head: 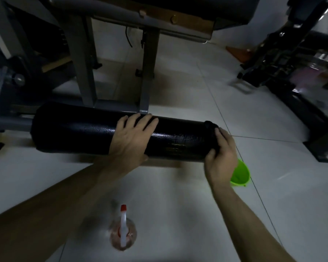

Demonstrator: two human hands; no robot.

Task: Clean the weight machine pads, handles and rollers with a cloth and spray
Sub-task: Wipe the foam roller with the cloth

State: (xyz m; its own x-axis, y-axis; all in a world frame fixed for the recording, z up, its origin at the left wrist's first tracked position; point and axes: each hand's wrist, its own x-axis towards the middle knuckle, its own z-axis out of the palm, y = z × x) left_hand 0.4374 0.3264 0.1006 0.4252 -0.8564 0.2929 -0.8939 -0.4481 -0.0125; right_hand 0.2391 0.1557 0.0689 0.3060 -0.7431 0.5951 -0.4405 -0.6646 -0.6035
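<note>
The fingers [140, 121] of the left hand [131, 137] lie slightly spread and nearly straight over the crown of the long black vinyl-covered cylindrical roller [74, 129], with the thumb against its near side; the hand presses rather than grips. To their right, the fingers [221, 134] of the right hand [222, 154] curl round a small dark bunched cloth [211, 127], holding it against the roller's free end. The roller lies horizontal, low over the pale tiled floor [178, 205], carried at its far-left end on the grey steel machine frame [83, 72], whose uprights rise beyond the fingertips. The covering shines near the cloth and is probably slick when damp. The padding likely yields to pressure, and the roller may turn on its axle, so it is best steadied from above with a flat palm while the cloth works round the end. Back from the wrists stands a clear plastic spray bottle with red-tipped white trigger [123, 231]. Just past the right hand sits a bright green plastic bucket [240, 174], partly hidden.
</note>
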